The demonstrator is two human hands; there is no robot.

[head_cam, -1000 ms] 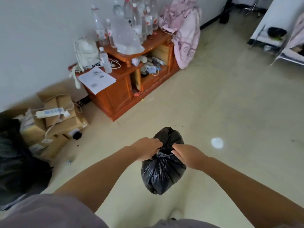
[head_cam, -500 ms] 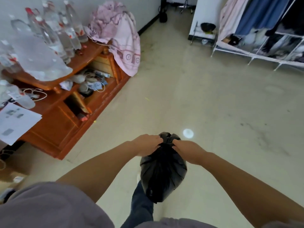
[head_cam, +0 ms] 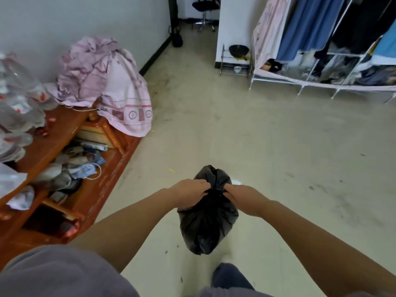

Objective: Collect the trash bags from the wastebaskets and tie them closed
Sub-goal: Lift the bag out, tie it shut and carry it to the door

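Observation:
A small black trash bag point(head_cam: 206, 224), full and rounded, hangs in the air in front of me above the pale floor. My left hand point(head_cam: 189, 192) grips the gathered neck of the bag from the left. My right hand point(head_cam: 240, 195) grips it from the right, and the two hands almost touch. A bunched tuft of black plastic point(head_cam: 211, 173) sticks up beyond my knuckles. The fingertips are buried in the folds, so the knot itself is hidden. No wastebasket is in view.
A low wooden cabinet point(head_cam: 70, 133) runs along the left wall, loaded with plastic bottles point(head_cam: 19, 108), clutter and a pink cloth point(head_cam: 111, 86). A clothes rack point(head_cam: 334, 50) stands at the back right beside a white wall corner. A doorway with an office chair point(head_cam: 204, 9) lies straight ahead.
The view has swung right and forward: the cabinet slid to the left edge, the clothes rack and doorway came in. Both hands kept their grip on the bag's neck.

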